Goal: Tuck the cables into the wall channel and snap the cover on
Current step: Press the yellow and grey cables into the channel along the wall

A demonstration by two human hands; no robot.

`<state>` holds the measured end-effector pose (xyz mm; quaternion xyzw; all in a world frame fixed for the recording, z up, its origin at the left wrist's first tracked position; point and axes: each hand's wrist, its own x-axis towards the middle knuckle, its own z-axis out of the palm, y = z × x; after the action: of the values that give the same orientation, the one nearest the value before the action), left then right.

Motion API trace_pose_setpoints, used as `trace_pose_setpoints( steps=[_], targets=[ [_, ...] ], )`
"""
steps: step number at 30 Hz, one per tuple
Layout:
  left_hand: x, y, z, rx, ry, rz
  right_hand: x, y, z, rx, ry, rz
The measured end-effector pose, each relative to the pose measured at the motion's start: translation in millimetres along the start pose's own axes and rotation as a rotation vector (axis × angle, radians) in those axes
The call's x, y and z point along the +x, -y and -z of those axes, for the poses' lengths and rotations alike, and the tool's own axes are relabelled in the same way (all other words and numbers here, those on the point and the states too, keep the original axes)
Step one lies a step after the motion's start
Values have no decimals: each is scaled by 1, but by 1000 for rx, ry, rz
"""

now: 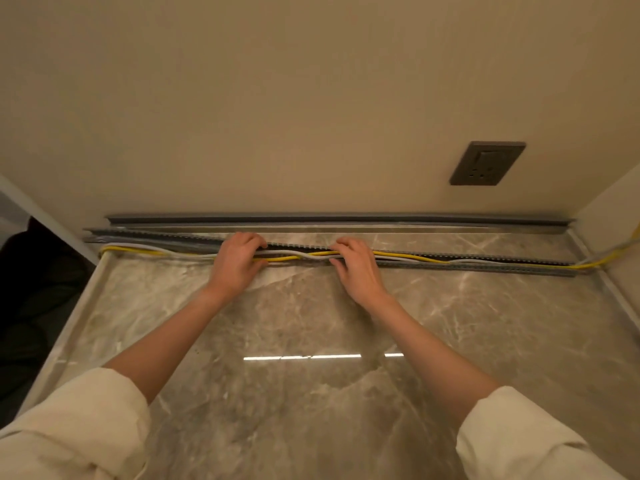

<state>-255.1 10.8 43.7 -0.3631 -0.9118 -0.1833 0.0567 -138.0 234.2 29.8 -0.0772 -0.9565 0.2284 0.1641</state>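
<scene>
A long grey slotted cable channel lies across the marble counter near the wall. A yellow cable and a white-grey cable run along inside it, twisting over each other between my hands. My left hand grips the channel and cables left of centre, fingers curled over the far edge and thumb at the near side. My right hand holds them the same way right of centre. The grey channel cover lies separately along the foot of the wall, behind the channel.
A dark grey wall socket sits on the beige wall at the right. The marble counter ends in a raised rim on the left, with a dark drop beyond it. A side wall closes the right end, where the cables climb away.
</scene>
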Motion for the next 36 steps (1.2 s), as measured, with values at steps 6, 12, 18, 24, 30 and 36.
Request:
trace_pose_setpoints(
  steps=[6,12,18,24,30,36],
  targets=[
    [-10,26,4,90,-15,-43,9,25,-16,47,-37,30],
    [-10,34,5,170,-21,-112,14,34,-27,33,-3,15],
    [-6,42,3,205,-30,-201,18,35,-30,-14,-13,-11],
    [10,52,21,62,21,-157,22,37,-31,-50,-46,-20],
    [23,55,24,8,81,-102,23,37,-34,-58,-43,-30],
    [13,57,14,-36,-23,-123,24,33,-33,-123,-4,45]
  ],
)
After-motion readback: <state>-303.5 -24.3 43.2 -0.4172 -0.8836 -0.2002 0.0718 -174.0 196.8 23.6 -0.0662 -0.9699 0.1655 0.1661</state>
